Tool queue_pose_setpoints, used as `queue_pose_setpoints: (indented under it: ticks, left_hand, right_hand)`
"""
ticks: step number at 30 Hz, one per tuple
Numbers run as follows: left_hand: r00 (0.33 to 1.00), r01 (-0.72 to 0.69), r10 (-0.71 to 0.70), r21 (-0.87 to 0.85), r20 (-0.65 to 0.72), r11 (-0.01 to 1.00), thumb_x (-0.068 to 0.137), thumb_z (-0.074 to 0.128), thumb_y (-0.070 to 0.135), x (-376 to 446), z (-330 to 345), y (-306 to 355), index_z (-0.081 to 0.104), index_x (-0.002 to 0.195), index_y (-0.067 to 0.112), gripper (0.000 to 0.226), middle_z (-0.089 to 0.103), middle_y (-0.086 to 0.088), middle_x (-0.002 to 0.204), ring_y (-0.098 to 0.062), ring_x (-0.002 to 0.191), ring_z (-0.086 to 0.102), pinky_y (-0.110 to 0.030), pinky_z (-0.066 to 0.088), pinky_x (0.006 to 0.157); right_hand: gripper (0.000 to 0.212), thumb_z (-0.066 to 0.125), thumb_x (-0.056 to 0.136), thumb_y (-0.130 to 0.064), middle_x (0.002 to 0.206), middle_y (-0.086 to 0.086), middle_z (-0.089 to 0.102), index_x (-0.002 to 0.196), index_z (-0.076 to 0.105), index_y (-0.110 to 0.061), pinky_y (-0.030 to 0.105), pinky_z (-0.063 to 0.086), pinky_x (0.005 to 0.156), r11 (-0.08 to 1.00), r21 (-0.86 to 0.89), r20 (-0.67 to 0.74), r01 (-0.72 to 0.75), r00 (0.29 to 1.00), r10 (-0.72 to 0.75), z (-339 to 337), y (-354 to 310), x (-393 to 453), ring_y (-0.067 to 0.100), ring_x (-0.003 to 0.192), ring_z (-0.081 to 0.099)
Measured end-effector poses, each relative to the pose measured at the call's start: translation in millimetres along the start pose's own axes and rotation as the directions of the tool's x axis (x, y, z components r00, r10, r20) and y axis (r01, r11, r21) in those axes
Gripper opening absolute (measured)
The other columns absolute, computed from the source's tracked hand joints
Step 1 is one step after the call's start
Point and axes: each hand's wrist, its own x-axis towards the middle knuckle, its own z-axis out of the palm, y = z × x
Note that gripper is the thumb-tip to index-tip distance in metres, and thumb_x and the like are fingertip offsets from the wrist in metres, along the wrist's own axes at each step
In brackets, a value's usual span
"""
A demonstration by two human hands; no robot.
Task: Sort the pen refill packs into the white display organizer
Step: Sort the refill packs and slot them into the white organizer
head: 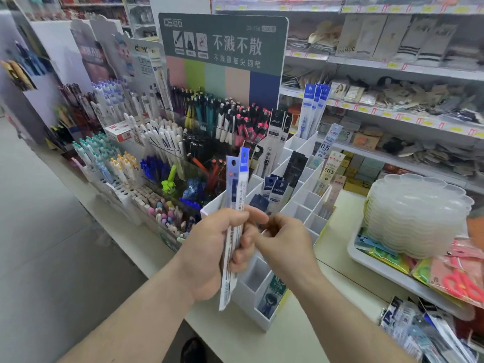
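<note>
- Head view, item one: left hand (217, 247), fingers and thumb wrapped round a sheaf of pen refill packs (235, 213); sheaf stands near upright, long axis running from below the palm to blue header cards above the knuckles.
- Right hand (284, 242): fingers curled, tips drawn together just beside the sheaf's right edge, apparently picking at one pack; whether it has a pack pinched cannot be told.
- White display organizer (309, 197): directly beyond and below both hands, a stepped grid of open-topped cells rising away from the person. Sheaf's lower end hangs in front of the nearest cells.
- Stock already filed: dark packs (275, 188) upright in cells just beyond the right hand; blue-and-white packs (313, 108) at the far top corner; several near cells show white bottoms.
- Nearer hand for placing, by judgement: the right, lying over the near cells.
- Edges and room: pen racks (162, 158) crowd the left-hand side; stacked clear trays (416, 213) sit well to the right; loose packs (419, 328) lie on the counter nearer than the right forearm. Open air above the cells allows a straight downward entry.
</note>
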Motion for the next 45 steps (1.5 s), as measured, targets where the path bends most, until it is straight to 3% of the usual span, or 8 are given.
queue_pose_setpoints:
  ticks: [6, 8, 12, 16, 20, 29, 35, 45]
  left_hand:
    - [0.993, 0.102, -0.103, 0.03, 0.05, 0.994, 0.078, 0.039, 0.01, 10.1, 7.3, -7.9, 0.063, 0.106, 0.003, 0.037, 0.049, -0.004, 0.065, -0.014, 0.05, 0.038, -0.026, 0.027, 0.048]
    - [0.994, 0.106, -0.109, 0.143, 0.012, 0.984, 0.096, 0.033, 0.004, 13.4, 16.0, -11.5, 0.062, 0.107, 0.004, 0.031, 0.057, -0.003, 0.065, -0.015, 0.054, 0.045, -0.027, 0.036, 0.053]
    - [0.995, 0.067, -0.086, 0.334, 0.045, 0.94, 0.106, 0.037, 0.011, 15.5, 27.6, -16.9, 0.062, 0.104, 0.005, 0.026, 0.068, -0.002, 0.068, -0.019, 0.063, 0.06, -0.029, 0.051, 0.059]
    - [0.984, 0.093, -0.135, 0.315, 0.115, 0.945, 0.103, 0.042, 0.019, 18.9, 28.0, -14.4, 0.064, 0.122, 0.007, 0.031, 0.074, -0.015, 0.107, -0.035, 0.102, 0.07, -0.044, 0.059, 0.088]
    - [0.995, 0.094, -0.099, 0.235, 0.008, 0.968, 0.103, 0.043, 0.018, 24.5, 26.5, -12.0, 0.065, 0.118, 0.014, 0.027, 0.077, -0.002, 0.098, -0.016, 0.092, 0.074, -0.034, 0.06, 0.081]
    - [0.979, -0.145, 0.155, 0.081, -0.135, 0.986, 0.087, 0.056, 0.028, 37.2, 23.6, 2.6, 0.066, 0.11, 0.01, 0.031, 0.063, -0.002, 0.065, -0.016, 0.059, 0.063, -0.034, 0.061, 0.06]
    - [0.975, -0.123, 0.132, 0.062, -0.18, 0.99, 0.106, 0.039, 0.03, 51.9, 34.0, 14.2, 0.064, 0.111, 0.01, 0.033, 0.047, 0.004, 0.055, -0.008, 0.042, 0.04, -0.019, 0.037, 0.041]
    - [0.984, -0.097, 0.102, 0.04, -0.145, 0.994, 0.107, 0.037, 0.027, 63.8, 33.4, 22.4, 0.061, 0.108, 0.009, 0.03, 0.041, 0.003, 0.055, -0.01, 0.043, 0.03, -0.019, 0.025, 0.04]
  right_hand:
    - [0.014, 0.071, 0.088, -0.011, 0.051, -0.012, 0.056, 0.074, 0.068, -0.011, 0.021, 0.036, 0.049, 0.914, 0.399, -0.134, 0.078, 0.991, -0.026, -51.5, -17.6, -17.0, 0.01, 0.051, 0.039]
    - [0.014, 0.072, 0.087, -0.021, 0.056, -0.001, 0.063, 0.076, 0.071, -0.013, 0.019, 0.038, 0.05, 0.906, 0.415, -0.041, 0.085, 0.996, -0.075, -59.2, -24.3, -28.0, 0.011, 0.055, 0.043]
    - [0.028, 0.075, 0.078, -0.045, 0.079, 0.027, 0.062, 0.087, 0.076, -0.019, 0.046, 0.052, 0.06, 0.964, 0.26, 0.018, 0.052, 0.998, -0.058, -62.6, -19.3, -32.8, 0.018, 0.063, 0.055]
    - [0.023, 0.059, 0.098, -0.011, 0.061, 0.009, 0.063, 0.084, 0.068, 0.005, 0.021, 0.043, 0.041, 0.853, 0.516, 0.037, -0.074, 0.997, 0.064, -73.1, -15.3, -29.0, 0.008, 0.044, 0.055]
    - [0.025, 0.058, 0.098, -0.012, 0.053, -0.001, 0.041, 0.075, 0.064, -0.011, 0.018, 0.029, 0.042, 0.723, 0.674, 0.007, -0.152, 0.98, 0.2, -79.8, -2.2, -14.0, 0.01, 0.046, 0.03]
    - [0.026, 0.05, 0.103, -0.012, 0.056, -0.005, 0.047, 0.078, 0.057, -0.015, 0.017, 0.04, 0.045, 0.528, 0.849, -0.232, 0.001, 0.899, 0.371, -100.9, 2.9, 22.1, 0.006, 0.044, 0.042]
    - [0.025, 0.053, 0.103, -0.016, 0.061, -0.003, 0.05, 0.078, 0.059, -0.016, 0.021, 0.045, 0.05, 0.646, 0.748, -0.43, 0.153, 0.853, 0.297, -102.7, -17.7, 78.8, 0.007, 0.045, 0.045]
    - [0.024, 0.057, 0.101, -0.026, 0.072, -0.012, 0.061, 0.079, 0.066, -0.021, 0.019, 0.044, 0.06, 0.932, 0.298, -0.53, 0.208, 0.848, -0.02, -102.7, -32.5, 172.7, 0.008, 0.066, 0.054]
